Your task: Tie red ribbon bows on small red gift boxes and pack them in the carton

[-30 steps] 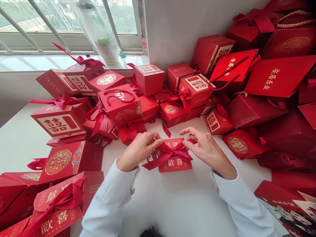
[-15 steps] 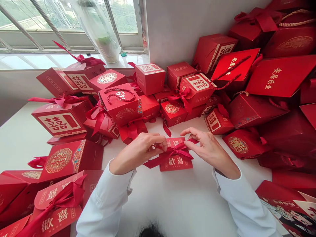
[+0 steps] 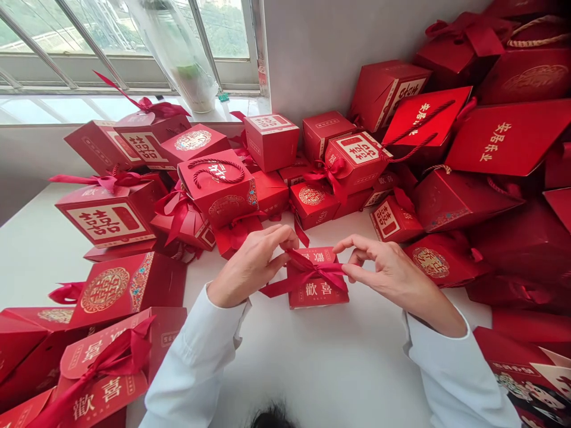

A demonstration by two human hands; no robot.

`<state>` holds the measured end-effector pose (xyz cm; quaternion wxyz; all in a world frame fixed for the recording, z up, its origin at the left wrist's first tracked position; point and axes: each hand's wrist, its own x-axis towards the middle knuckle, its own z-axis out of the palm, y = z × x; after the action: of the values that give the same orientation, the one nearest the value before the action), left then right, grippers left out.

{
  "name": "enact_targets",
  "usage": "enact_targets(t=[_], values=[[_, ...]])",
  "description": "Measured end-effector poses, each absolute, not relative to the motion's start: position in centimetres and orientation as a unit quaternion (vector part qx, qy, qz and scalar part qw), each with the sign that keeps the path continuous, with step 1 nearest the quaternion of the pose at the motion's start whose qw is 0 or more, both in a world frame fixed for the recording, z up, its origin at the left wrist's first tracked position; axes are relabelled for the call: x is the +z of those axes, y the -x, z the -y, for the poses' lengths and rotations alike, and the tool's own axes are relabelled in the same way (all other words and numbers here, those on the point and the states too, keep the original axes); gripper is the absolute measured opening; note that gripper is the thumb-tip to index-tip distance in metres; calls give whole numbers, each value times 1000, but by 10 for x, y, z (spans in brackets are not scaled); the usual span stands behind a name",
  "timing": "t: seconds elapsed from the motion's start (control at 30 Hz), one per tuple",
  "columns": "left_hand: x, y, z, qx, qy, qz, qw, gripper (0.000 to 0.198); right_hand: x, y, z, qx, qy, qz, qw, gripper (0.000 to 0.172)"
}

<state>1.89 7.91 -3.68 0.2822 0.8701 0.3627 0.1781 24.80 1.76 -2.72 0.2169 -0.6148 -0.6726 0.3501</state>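
- Since the previous frame, the right hand point(image 3: 392, 273) has shifted outward, away from the bow, and the left hand's point(image 3: 256, 261) fingertips have lifted slightly.
- The left thumb and forefinger are nearly closed, pinching the left loop of a red ribbon point(image 3: 316, 270).
- The right forefinger and thumb stand apart, other fingers curled; the ribbon's right side meets the thumb tip, though I cannot tell whether it is gripped there.
- Between and just below both sets of fingertips lies a small red box point(image 3: 319, 296) with pale characters, the ribbon tied in a bow across its top.
- Under the hands is a white table point(image 3: 285, 368).
- Just beyond the fingertips sits a box with a round gold emblem point(image 3: 312, 199).
- Right of the right fingers, near the wrist, is another emblem box point(image 3: 430, 261).
- Well beyond the left fingers, a plastic-wrapped container point(image 3: 196, 89) stands by a window point(image 3: 227, 32).
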Motion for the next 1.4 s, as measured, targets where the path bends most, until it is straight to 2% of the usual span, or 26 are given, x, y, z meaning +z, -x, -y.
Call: enact_targets(t=[0.2,0.43,0.67,0.83,1.1,1.17,1.3,1.4], values=[[-31,-22,-72,198,-877,-365,243,27,-32,-248,-22,286,656,664,216,15],[-26,-31,-66,139,-909,-295,261,12,-38,-249,-25,247,666,666,227,14],[-30,-29,-68,73,-902,-313,287,12,-38,-249,-25,240,665,669,230,13],[-36,-36,-68,108,-891,-324,299,19,-32,-246,-23,218,655,669,275,23],[-39,-46,-65,111,-884,-325,317,8,-22,-247,-13,225,631,624,401,36],[-37,-46,-64,114,-882,-318,327,8,-22,-247,-12,241,621,624,409,36],[-38,-50,-60,151,-864,-332,348,21,-23,-247,-12,281,600,627,410,36],[-44,-58,-54,164,-854,-369,328,15,-26,-248,-13,289,601,616,419,37]])
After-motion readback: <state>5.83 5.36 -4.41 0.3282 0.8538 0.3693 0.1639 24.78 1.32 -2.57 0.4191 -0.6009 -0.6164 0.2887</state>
